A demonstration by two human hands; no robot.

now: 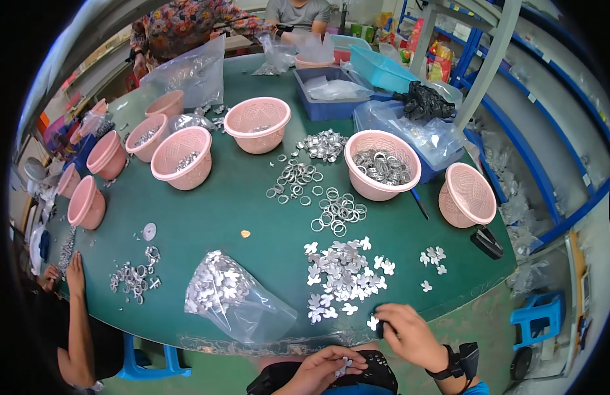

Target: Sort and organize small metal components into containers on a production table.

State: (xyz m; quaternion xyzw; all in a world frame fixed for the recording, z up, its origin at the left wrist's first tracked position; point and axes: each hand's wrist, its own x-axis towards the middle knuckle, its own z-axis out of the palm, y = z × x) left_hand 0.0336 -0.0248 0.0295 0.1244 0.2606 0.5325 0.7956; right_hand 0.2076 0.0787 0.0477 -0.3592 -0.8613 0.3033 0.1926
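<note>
My left hand (321,370) is closed on a small silvery flower-shaped metal piece (344,366), held in front of my lap below the table edge. My right hand (410,334) is at the table's front edge, fingers curled but apart. Just beside its fingertips lies another flower-shaped piece (373,323); whether they touch it I cannot tell. Beyond the hands spreads a loose pile of the same pieces (344,270). To its left, a clear plastic bag (242,299) lies on its side, filled with similar pieces. A few more pieces (434,255) lie apart at the right.
Metal rings (341,212) lie loose behind the pile, near a pink basket (382,141) of rings. More pink baskets (257,112) stand around the green table (206,224). A black stapler (486,242) sits at the right edge. A co-worker's arm (78,316) rests at the left.
</note>
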